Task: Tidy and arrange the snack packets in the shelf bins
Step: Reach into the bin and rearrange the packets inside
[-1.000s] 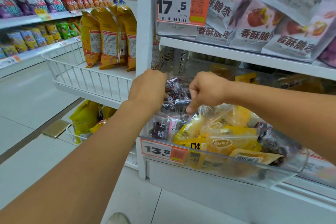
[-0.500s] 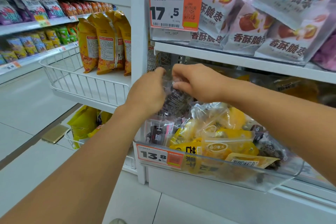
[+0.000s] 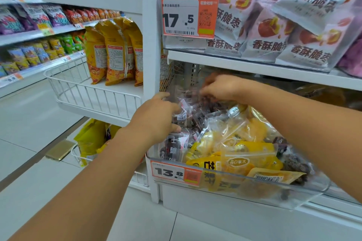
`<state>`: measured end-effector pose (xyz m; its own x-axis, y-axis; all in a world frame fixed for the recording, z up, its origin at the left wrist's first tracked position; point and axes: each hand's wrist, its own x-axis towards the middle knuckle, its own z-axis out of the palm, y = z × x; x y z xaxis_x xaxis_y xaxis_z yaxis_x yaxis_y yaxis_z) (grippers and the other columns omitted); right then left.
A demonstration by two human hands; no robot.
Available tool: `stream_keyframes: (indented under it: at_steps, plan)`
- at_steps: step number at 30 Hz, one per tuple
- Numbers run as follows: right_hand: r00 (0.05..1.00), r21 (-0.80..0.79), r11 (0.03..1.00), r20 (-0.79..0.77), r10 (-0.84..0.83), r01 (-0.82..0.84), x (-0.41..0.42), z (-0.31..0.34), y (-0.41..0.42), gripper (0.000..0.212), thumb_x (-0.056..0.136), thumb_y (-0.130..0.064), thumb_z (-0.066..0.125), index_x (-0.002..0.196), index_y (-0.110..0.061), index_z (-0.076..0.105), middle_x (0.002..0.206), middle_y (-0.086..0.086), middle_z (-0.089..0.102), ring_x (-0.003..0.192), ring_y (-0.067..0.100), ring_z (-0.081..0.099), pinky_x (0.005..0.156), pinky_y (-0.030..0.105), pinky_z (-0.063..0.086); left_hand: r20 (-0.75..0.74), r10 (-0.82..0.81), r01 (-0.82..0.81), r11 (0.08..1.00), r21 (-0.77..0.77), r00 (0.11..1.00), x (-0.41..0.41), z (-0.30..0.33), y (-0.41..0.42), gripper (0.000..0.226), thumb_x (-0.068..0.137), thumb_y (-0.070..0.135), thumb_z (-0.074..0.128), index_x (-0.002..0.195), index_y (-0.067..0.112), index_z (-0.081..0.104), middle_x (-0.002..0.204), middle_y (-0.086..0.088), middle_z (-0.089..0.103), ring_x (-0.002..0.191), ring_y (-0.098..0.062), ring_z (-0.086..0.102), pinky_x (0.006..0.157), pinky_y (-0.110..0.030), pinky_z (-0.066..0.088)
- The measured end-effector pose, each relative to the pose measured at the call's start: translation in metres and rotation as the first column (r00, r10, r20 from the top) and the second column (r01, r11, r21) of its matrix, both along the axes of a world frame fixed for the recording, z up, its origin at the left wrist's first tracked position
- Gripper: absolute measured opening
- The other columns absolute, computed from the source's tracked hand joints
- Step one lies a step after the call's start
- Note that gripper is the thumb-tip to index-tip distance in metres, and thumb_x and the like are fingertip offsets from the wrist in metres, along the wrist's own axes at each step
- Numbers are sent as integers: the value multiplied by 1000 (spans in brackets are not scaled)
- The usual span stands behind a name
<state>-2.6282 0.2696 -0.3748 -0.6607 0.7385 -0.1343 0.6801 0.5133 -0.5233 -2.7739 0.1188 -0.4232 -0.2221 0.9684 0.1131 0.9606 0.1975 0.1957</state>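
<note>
A clear plastic bin point(image 3: 284, 191) on the lower shelf holds several see-through snack packets. A packet of dark sweets point(image 3: 193, 110) stands up at the bin's back left. My left hand point(image 3: 156, 117) grips its lower left side near the barcode label. My right hand point(image 3: 223, 87) pinches its top edge under the shelf above. Yellow dried-fruit packets point(image 3: 244, 160) lie in the front and middle of the bin. Another dark packet point(image 3: 174, 146) sits at the front left corner.
A price tag reading 13.8 point(image 3: 174, 173) is on the bin's front. Above, a shelf point(image 3: 254, 67) carries white and pink jujube bags point(image 3: 274, 31) and a 17.5 tag point(image 3: 188, 17). To the left is a white wire basket point(image 3: 94, 94) with orange bags point(image 3: 113, 53).
Both hands have lifted the dark packet upright and pushed it toward the bin's back. My right hand rose under the upper shelf; my left slid down the packet's side.
</note>
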Motion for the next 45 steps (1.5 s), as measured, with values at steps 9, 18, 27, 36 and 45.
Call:
stream_keyframes:
  at_steps: [9, 18, 27, 36, 45]
  plan:
    - [909, 81, 986, 403, 103, -148, -23, -23, 30, 35, 90, -30, 72, 111, -2, 65, 81, 11, 63, 61, 23, 53, 51, 28, 46, -246, -47, 18, 993, -120, 968, 3, 2, 8, 32, 97, 28, 64, 129, 33, 64, 144, -1, 53, 153, -17, 12, 110, -35, 34]
    - [976, 73, 993, 201, 80, -96, -28, -30, 40, 14, 100, -18, 59, 101, -11, 71, 56, 0, 69, 44, 9, 59, 51, 24, 52, -242, -16, -13, 993, -119, 970, 4, 1, 17, 31, 94, 25, 68, 123, 35, 67, 148, 1, 51, 153, -15, 7, 107, -39, 22]
    - [962, 113, 973, 211, 172, -199, -53, -12, -1, 52, 92, -63, 55, 104, -14, 66, 84, 9, 67, 70, 25, 72, 53, 31, 59, -162, 6, -23, 995, -101, 987, 7, 2, 10, 41, 92, 29, 70, 131, 37, 59, 132, -6, 48, 121, -27, 49, 95, -35, 37]
    - [878, 189, 948, 455, 147, -256, -66, -19, -8, 15, 99, -16, 57, 100, -2, 60, 88, 9, 59, 60, 18, 58, 45, 22, 52, -135, -32, 6, 982, -189, 990, 5, 5, 13, 23, 93, 24, 62, 110, 32, 48, 103, 0, 41, 112, -27, 51, 75, -34, 37]
    - [989, 50, 990, -58, 133, -131, -18, -35, 22, 31, 96, -36, 64, 122, -18, 66, 112, -5, 65, 96, 13, 59, 85, 25, 43, -58, -30, 27, 998, -61, 998, 3, 3, -7, 24, 96, 26, 65, 117, 35, 56, 113, -1, 53, 102, -28, 53, 83, -32, 36]
